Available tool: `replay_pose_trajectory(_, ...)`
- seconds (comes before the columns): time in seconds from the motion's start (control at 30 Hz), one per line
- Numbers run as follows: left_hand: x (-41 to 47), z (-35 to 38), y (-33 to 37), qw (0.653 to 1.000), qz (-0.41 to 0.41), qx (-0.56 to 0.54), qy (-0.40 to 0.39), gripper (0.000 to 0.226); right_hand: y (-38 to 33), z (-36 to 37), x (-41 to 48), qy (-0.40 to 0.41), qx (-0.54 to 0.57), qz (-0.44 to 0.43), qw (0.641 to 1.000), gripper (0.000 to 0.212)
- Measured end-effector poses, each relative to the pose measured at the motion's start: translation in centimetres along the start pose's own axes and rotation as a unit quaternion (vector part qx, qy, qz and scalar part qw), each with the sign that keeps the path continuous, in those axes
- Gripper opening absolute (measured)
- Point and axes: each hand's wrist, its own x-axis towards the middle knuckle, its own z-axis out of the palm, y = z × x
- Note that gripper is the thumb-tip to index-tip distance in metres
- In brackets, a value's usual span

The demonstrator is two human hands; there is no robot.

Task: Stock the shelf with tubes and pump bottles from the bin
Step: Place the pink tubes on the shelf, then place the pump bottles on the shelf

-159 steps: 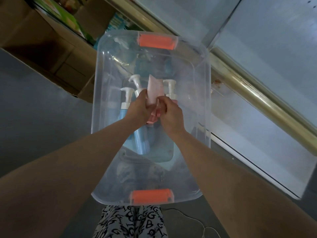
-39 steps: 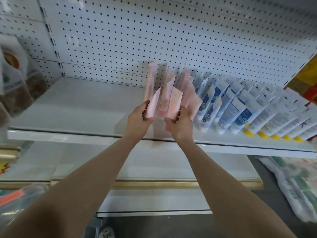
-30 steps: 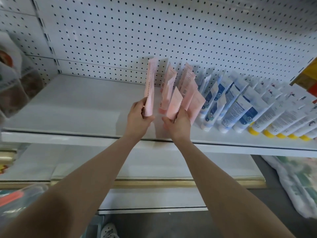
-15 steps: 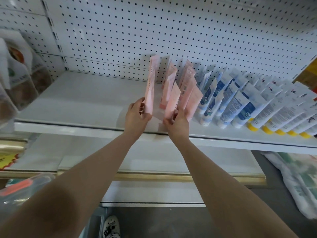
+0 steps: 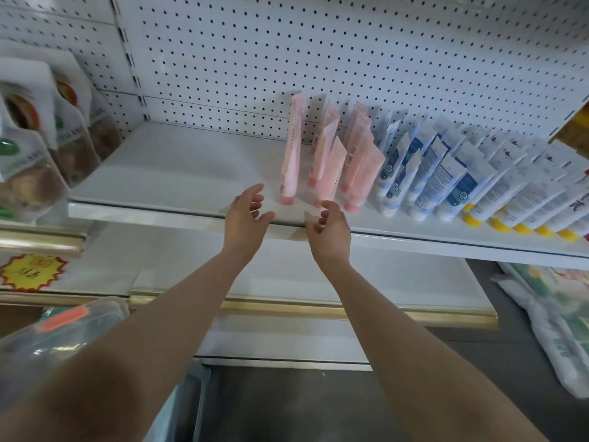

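Observation:
Several pink tubes stand cap-down on the white shelf, leaning back toward the pegboard. The leftmost pink tube stands alone, a little apart from the rest. My left hand hovers just in front of it, fingers spread, holding nothing. My right hand hangs at the shelf's front edge below the front pink tube, fingers loosely curled and empty. The clear bin with an orange handle shows at lower left; what it holds is blurred.
White and blue tubes and yellow-capped white tubes fill the shelf to the right. Bagged goods stand at the left end. A lower shelf runs beneath. A printed plastic sack lies on the floor at right.
Both hands have let go of the pink tubes and drawn back toward the shelf's front edge. The tubes now stand on their own.

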Motion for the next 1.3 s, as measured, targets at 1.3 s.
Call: replay_pose_trajectory(1.3, -20.4, -34.4, -28.8, 0.947, -0.306, 0.093, 0.040, 0.039, -6.0, 34.2, -31.7, -0.337, -0.038, -0.004, 0.941, 0.027)
